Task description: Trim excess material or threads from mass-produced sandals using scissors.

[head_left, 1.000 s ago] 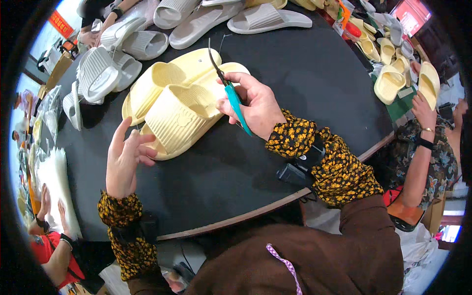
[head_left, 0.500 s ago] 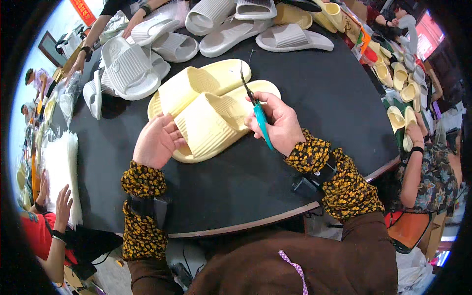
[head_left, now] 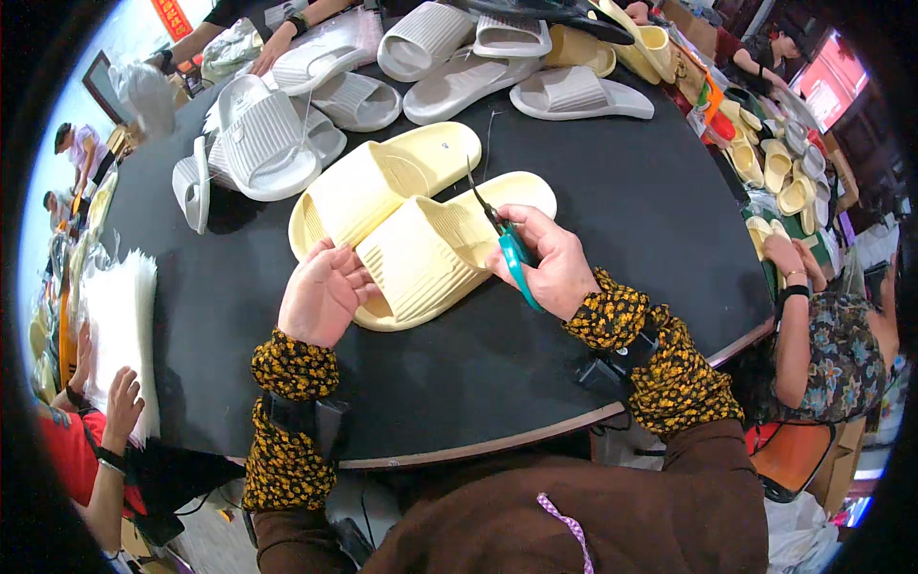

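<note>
Two pale yellow slide slippers lie side by side on the black table, toe ends toward the lower left. My left hand (head_left: 328, 293) is at the toe end of the nearer slipper (head_left: 413, 273), palm turned up, its loosely stretched fingers touching the slipper's side. The farther slipper (head_left: 349, 191) lies against the nearer one. In my right hand (head_left: 550, 260) are teal-handled scissors (head_left: 517, 256), held over the nearer slipper's heel end with the dark blades pointing away from me. My right fingertips come close to that slipper's edge; whether they touch it I cannot tell.
Several grey slippers (head_left: 263, 139) are heaped along the far side of the black table (head_left: 631, 230). A stack of clear plastic bags (head_left: 124, 340) sits at the left, beside a co-worker's hand (head_left: 124, 407). Another co-worker (head_left: 813, 335) handles slippers at the right.
The yellow slippers and both my hands appear slightly lower and farther right, as does the grey heap. My right hand still holds the scissors. At the right, a co-worker's hands have shifted.
</note>
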Motion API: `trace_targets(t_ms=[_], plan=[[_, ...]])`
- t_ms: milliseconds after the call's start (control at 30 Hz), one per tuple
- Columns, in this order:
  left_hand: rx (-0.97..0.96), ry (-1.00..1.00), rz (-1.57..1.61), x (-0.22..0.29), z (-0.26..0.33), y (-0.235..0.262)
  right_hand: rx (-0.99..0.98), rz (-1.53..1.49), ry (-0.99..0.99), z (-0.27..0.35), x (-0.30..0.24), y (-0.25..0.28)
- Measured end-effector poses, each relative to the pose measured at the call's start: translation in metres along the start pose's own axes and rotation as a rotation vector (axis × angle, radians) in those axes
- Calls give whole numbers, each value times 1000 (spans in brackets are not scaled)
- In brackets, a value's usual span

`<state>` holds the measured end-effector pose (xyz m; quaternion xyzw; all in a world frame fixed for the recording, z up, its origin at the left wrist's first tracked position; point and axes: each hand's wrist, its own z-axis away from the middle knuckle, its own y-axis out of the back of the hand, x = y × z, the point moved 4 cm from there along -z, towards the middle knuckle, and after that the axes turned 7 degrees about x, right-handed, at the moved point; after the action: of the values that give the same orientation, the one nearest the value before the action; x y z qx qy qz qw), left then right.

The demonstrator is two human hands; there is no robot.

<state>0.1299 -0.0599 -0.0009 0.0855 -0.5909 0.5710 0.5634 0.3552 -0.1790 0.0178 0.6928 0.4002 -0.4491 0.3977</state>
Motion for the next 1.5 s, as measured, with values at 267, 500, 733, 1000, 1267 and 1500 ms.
trace_targets(t_ms=[267,500,733,1000,1267,1500], plan=[[4,-9,41,3,1,-1,5,75,64,-3,-1,1],[30,-78,39,6,1,1,-110,178,-10,1,-20,-5],[55,-160,97,11,0,9,-191,305,-11,6,-9,-10],[44,-274,25,16,6,0,-241,373,-111,6,-9,-11],[74,-317,0,17,10,-9,-196,389,-36,5,-10,-10],[76,-314,-16,18,9,-7,-180,325,15,4,-12,-10]])
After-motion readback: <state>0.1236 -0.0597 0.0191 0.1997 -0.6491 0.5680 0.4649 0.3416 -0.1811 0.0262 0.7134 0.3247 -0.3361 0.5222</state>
